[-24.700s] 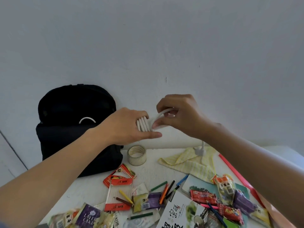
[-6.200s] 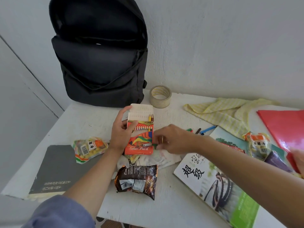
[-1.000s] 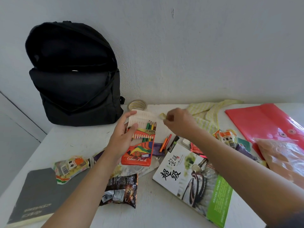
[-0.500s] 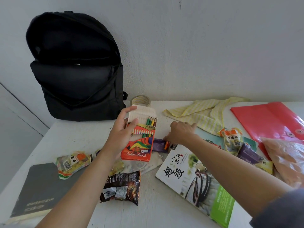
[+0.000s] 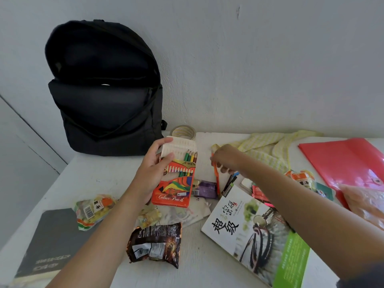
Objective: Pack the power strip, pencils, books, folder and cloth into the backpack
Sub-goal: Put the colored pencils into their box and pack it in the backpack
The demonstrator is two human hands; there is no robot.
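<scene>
The white table (image 5: 104, 173) carries everything, and the black backpack (image 5: 104, 90) stands upright against the wall at its far left with the top compartment gaping, presumably so things can drop in from above. The red folder (image 5: 340, 161) lies flat at the far right, the green-banded book (image 5: 255, 231) at the near right and the dark grey book (image 5: 52, 238) at the near left corner, all waiting their turn, as is the yellow cloth (image 5: 268, 148) crumpled along the far edge. No power strip shows on the table; whether it is in the bag cannot be told. At centre the left hand (image 5: 153, 173) grasps the pencil box (image 5: 176, 183), lifted and tilted, thumb on its front and fingers behind the folded-back flap, which keeps the slots exposed; a few pencils already sit at its right side. Just right of it the right hand (image 5: 224, 159) pinches an orange pencil (image 5: 216, 177) by its upper end with curled fingers, tip hanging down, probably bound for the box. More loose pencils (image 5: 231, 180) lie beneath that hand, beside the book
</scene>
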